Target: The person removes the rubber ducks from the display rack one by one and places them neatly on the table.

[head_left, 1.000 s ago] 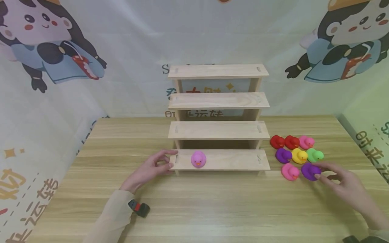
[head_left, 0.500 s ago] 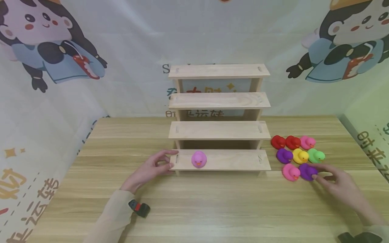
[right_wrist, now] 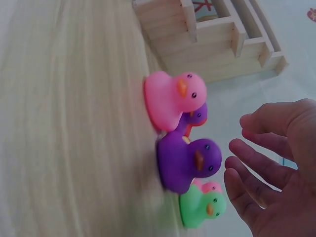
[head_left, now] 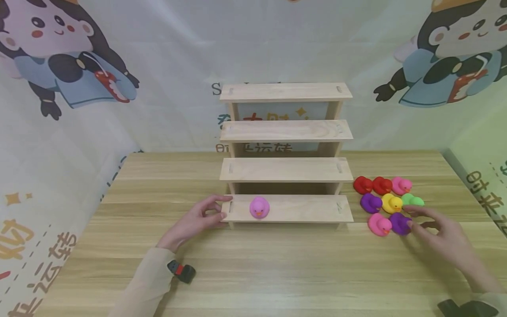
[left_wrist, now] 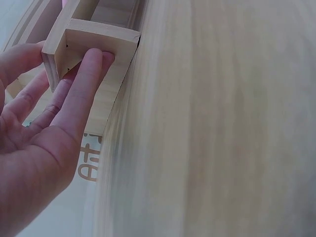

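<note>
A stepped wooden shelf stand [head_left: 286,169] rises in the middle of the head view, with a light purple rubber duck [head_left: 259,208] on its lowest step. My left hand [head_left: 198,218] grips the left end of that step. In the left wrist view the thumb lies on the plank's edge and the fingers [left_wrist: 81,94] reach under its end. My right hand [head_left: 447,235] is just beside a dark purple rubber duck [head_left: 400,223]. The right wrist view has a gap between its spread fingers [right_wrist: 256,163] and this duck. A hot pink duck [head_left: 379,224] sits directly left of it.
Behind those two ducks are a purple duck [head_left: 371,203], a yellow duck [head_left: 391,203] and a partly covered green duck [head_left: 413,200]. Farther back sit two red ducks [head_left: 362,185] and another pink duck [head_left: 402,186]. A printed cloth [head_left: 178,66] hangs behind the wooden table [head_left: 257,268].
My right hand has slid the dark purple duck left, up against the hot pink duck, and then let go of it. My left hand has stayed on the stand.
</note>
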{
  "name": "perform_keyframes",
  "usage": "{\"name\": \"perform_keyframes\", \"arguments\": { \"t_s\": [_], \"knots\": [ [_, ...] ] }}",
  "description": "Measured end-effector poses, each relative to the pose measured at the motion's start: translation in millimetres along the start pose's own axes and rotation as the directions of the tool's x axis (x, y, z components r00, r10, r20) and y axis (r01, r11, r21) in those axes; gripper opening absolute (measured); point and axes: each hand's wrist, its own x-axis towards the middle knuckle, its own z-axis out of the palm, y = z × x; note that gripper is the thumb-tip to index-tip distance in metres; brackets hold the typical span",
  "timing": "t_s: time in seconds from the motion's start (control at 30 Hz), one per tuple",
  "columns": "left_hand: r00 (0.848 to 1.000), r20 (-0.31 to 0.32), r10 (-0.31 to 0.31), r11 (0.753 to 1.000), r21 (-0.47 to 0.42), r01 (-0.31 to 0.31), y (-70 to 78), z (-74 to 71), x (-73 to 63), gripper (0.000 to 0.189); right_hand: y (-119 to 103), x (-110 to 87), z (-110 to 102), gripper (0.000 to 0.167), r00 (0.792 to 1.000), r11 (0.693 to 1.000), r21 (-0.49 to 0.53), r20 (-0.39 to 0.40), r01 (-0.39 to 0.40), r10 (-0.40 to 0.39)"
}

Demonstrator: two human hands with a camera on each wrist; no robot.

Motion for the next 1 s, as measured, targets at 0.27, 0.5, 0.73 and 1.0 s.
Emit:
{"name": "perform_keyframes", "arguments": {
  "t_s": [0.27, 0.5, 0.73, 1.0],
  "knots": [
    [1.000, 0.004, -0.005, 1.000, -0.001, 0.005, 0.2, -0.3, -0.5, 0.046, 7, 9.7, 12, 0.037, 0.996, 0.996, 0.041, -0.033, 0.081, -0.080],
    [1.000, 0.002, -0.019, 1.000, -0.015, 0.019, 0.8, 0.4, -0.4, 0.047, -24, 21.4, 22, 0.037, 0.985, 0.977, 0.124, -0.029, 0.171, -0.169],
    [1.000, 0.003, -0.018, 1.000, -0.006, 0.018, 0.8, 0.5, -0.6, 0.047, -54, 31.1, 33, 0.036, 0.986, 0.973, 0.165, 0.017, 0.160, -0.165],
    [1.000, 0.007, -0.008, 1.000, 0.000, 0.008, -0.7, -0.1, 0.1, 0.047, -71, 41.0, 50, 0.035, 0.973, 0.960, 0.175, 0.032, 0.220, -0.229]
  ]
}}
